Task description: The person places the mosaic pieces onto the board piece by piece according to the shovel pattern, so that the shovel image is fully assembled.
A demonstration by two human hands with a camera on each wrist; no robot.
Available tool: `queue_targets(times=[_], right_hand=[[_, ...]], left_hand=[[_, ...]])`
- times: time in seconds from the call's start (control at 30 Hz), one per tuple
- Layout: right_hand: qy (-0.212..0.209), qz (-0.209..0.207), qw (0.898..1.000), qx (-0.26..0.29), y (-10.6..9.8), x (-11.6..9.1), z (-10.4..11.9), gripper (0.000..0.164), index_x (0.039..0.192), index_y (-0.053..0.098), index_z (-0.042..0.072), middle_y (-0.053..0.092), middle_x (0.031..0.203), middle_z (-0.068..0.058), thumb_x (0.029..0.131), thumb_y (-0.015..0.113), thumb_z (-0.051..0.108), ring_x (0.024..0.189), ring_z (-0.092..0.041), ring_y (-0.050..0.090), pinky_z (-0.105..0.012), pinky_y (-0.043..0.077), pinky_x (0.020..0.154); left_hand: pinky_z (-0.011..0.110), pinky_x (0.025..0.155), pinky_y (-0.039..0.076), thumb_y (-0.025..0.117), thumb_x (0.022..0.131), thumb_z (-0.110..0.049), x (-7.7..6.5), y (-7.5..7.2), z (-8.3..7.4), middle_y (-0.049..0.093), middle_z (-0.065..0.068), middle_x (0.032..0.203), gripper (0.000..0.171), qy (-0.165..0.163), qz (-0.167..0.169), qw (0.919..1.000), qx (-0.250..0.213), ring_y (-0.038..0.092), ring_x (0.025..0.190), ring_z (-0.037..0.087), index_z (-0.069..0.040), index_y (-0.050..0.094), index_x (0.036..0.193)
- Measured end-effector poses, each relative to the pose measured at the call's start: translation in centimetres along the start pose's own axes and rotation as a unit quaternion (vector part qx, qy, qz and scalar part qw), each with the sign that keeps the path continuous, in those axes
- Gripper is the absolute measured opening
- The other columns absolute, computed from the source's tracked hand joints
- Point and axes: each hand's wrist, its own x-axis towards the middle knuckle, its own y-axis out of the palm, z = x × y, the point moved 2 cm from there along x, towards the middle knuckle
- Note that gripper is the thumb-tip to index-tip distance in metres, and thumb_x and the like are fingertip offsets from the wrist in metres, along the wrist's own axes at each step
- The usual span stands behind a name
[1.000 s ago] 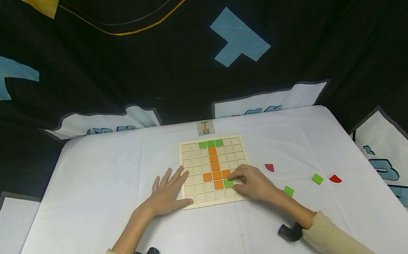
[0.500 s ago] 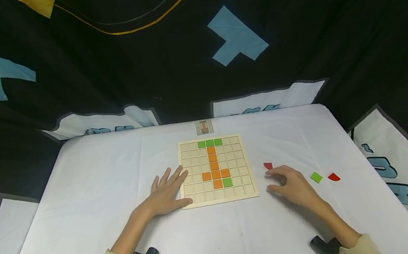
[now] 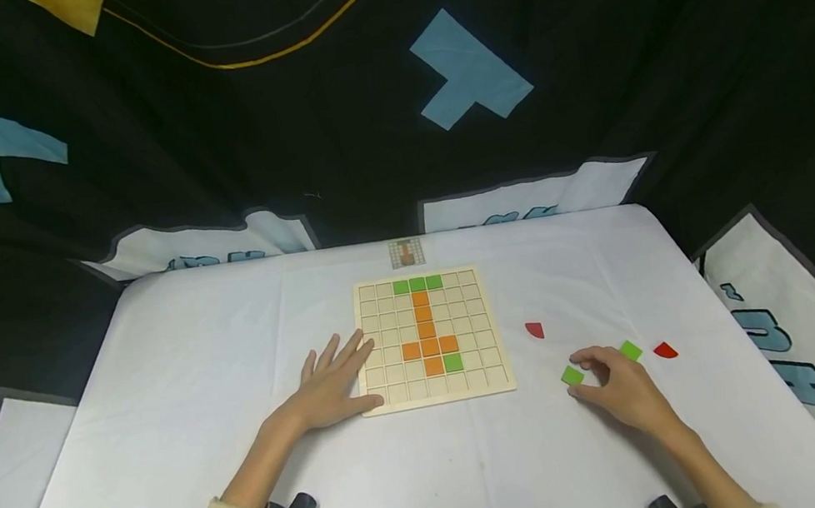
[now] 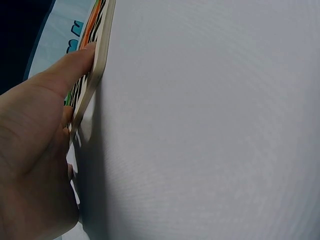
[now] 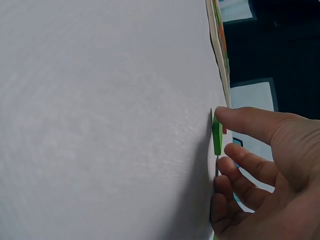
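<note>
A light wooden grid board (image 3: 488,337) lies on the white-covered table, with orange tiles (image 3: 427,330) in a column and crossbar. Green tiles (image 3: 417,284) fill part of its top row, and one green tile (image 3: 452,362) sits near the bottom. My left hand (image 3: 329,393) rests spread on the board's left edge, its thumb (image 4: 75,65) over the rim. Right of the board, my right hand (image 3: 619,389) is at a loose green square tile (image 3: 572,375). The thumb meets this tile (image 5: 217,134) at one edge; the index fingertip stands slightly apart at the opposite side.
A second loose green square (image 3: 631,350) lies behind the right hand's knuckles. Two red quarter-round pieces (image 3: 534,330) lie on the tabletop, one near the board and one farther right. A small pattern card (image 3: 406,252) lies beyond the board. Dark printed cloth (image 3: 253,154) hangs behind.
My right hand has left the green tile it placed low on the board and moved right to a loose green square. My left hand has stayed at the board's edge.
</note>
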Motion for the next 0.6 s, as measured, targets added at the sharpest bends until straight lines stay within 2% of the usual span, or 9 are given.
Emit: queue_targets(times=[0.37,0.6], right_hand=[[-0.012,-0.002,1.000,-0.001,0.2,0.2,0.3,0.027,0.108,0.073,0.006,0.065,0.094,0.000,0.082,0.079,0.007,0.087,-0.020,0.058,-0.035,0.052,0.077],[-0.028,-0.011,1.000,-0.001,0.6,0.7,1.2,0.027,0.108,0.074,0.006,0.069,0.102,-0.005,0.082,0.079,0.006,0.091,-0.022,0.063,-0.043,0.054,0.082]], left_hand=[[0.068,0.112,-0.002,0.065,0.088,-0.060,0.0,0.1,0.2,0.015,0.015,0.165,0.093,0.004,-0.007,1.0000,-0.005,0.001,0.149,0.043,-0.008,0.030,0.157],[0.068,0.112,-0.002,0.064,0.088,-0.061,0.0,0.1,0.2,0.016,0.013,0.165,0.093,-0.004,-0.002,1.0000,-0.001,0.001,0.150,0.042,-0.009,0.031,0.157]])
